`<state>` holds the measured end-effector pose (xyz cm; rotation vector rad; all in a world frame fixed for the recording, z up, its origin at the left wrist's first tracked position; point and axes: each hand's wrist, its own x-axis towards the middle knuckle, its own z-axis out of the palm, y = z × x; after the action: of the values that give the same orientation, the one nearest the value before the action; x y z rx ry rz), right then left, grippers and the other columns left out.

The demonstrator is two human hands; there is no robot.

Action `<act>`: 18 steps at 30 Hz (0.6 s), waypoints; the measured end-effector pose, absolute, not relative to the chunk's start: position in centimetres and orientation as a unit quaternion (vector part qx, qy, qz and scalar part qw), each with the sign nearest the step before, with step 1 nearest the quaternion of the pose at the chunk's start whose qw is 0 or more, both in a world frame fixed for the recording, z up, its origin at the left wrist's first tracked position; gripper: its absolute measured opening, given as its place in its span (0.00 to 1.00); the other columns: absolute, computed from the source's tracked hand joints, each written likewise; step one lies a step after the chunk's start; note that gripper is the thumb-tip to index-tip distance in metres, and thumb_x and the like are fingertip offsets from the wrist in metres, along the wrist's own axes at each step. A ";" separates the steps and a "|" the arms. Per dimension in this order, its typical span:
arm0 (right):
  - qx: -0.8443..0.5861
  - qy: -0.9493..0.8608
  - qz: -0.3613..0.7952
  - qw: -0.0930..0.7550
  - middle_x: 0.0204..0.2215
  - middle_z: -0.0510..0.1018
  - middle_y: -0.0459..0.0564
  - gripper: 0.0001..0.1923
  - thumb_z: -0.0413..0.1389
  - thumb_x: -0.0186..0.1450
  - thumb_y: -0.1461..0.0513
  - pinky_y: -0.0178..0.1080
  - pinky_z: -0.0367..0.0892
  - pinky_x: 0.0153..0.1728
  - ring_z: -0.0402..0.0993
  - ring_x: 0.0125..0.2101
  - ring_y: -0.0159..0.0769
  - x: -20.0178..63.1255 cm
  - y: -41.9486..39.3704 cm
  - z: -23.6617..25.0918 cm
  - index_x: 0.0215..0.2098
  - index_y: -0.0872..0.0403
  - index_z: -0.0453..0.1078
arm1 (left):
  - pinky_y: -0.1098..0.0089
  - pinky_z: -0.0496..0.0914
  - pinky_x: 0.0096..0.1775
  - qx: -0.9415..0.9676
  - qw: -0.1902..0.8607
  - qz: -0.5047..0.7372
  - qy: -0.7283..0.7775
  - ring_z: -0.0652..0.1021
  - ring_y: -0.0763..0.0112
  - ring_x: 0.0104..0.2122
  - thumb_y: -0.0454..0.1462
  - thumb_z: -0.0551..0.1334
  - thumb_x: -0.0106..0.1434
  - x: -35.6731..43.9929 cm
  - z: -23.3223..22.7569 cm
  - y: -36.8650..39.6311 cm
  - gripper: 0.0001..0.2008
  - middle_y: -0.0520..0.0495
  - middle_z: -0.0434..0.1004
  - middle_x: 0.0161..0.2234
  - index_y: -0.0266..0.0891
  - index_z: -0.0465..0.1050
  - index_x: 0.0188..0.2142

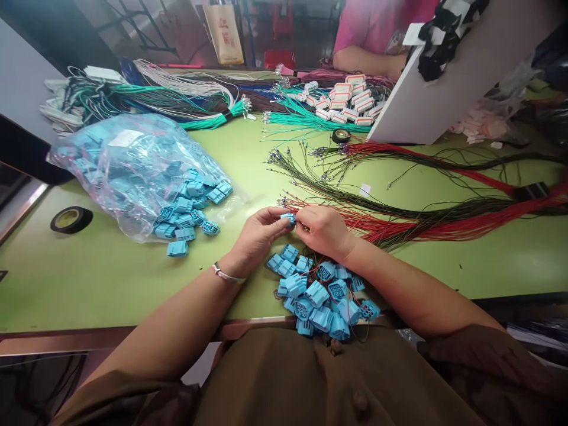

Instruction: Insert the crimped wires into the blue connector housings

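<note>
At the near edge of the green table (89, 278), a pile of blue connector housings (320, 302) lies just in front of the person's body, some with thin wires already fitted. Directly beyond the pile, both hands meet over the table surface. The left hand (257, 234) is curled, its thumb and forefingers pinching a single blue connector (289, 218). The right hand (323, 231) is closed against the same connector from the right side; its fingertips appear to grip a thin wire at the connector, though the wire itself is too fine to confirm. A metal bangle (227, 274) sits on the left wrist. To the left of the hands, a clear plastic bag (133, 165) holds more blue housings, several spilled at its open mouth. A roll of black tape (71, 219) lies further left. To the right of the hands, red and dark wire bundles (421, 219) stretch across the table. At the far side lie green wire bundles (306, 118), white connectors (350, 97) and a tilted white board (444, 83), with another person's forearm (364, 61) behind them.
</note>
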<state>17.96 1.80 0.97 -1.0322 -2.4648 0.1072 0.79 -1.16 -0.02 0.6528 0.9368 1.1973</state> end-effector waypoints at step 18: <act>-0.394 -0.886 0.089 0.229 0.24 0.76 0.51 0.08 0.53 0.60 0.64 0.37 0.56 0.30 0.66 0.26 0.34 18.6 1.6 0.4 0.25 0.55 0.71 | 0.66 0.75 0.43 0.379 0.638 0.521 0.422 0.81 0.69 0.35 0.38 0.76 0.48 1.5 -1.4 -1.4 0.15 0.46 0.83 0.35 0.36 0.79 0.36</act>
<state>18.61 1.63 0.42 -1.0847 -2.4369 0.2442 1.47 -1.39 -1.39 0.8652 0.9633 1.1887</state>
